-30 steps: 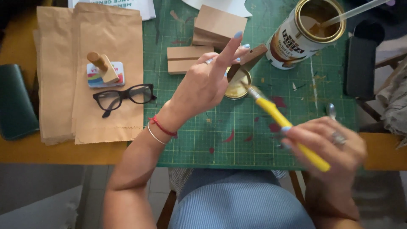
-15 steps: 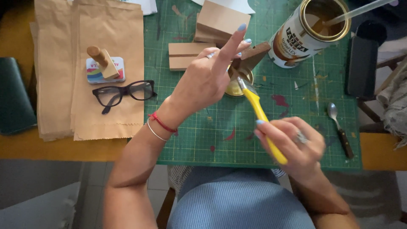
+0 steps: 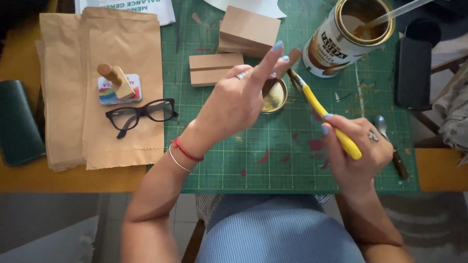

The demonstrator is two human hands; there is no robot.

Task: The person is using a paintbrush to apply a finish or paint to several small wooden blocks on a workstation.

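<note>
A small brown wooden piece (image 3: 294, 56) sits pinched in the fingertips of the left hand (image 3: 239, 100), raised over the middle of the green gridded cutting mat (image 3: 292, 160); most of the piece is hidden behind the fingers, with the index finger pointing up and away. The bristle end of a yellow-handled paintbrush (image 3: 325, 113) meets the piece from the right. The right hand (image 3: 358, 153) is closed around the brush's handle, nearer and to the right.

Just below the left hand's fingers lies a round gold metal lid (image 3: 274, 97), flat on the mat. Far right of it stands an open tin can of brownish liquid (image 3: 348, 36) with a pale stirring stick (image 3: 397, 12) leaning in it. Far and left of the lid lie a slotted flat wooden block (image 3: 214, 68) and a stack of plain wooden blocks (image 3: 248, 30). A metal spoon (image 3: 390, 146) rests on the mat just right of the right hand.

Left of the mat, brown paper bags (image 3: 102, 83) carry black-framed glasses (image 3: 141, 114) and a wooden-handled stamp on a small colourful tin (image 3: 117, 83). A dark green case (image 3: 17, 122) lies at the far left edge.
</note>
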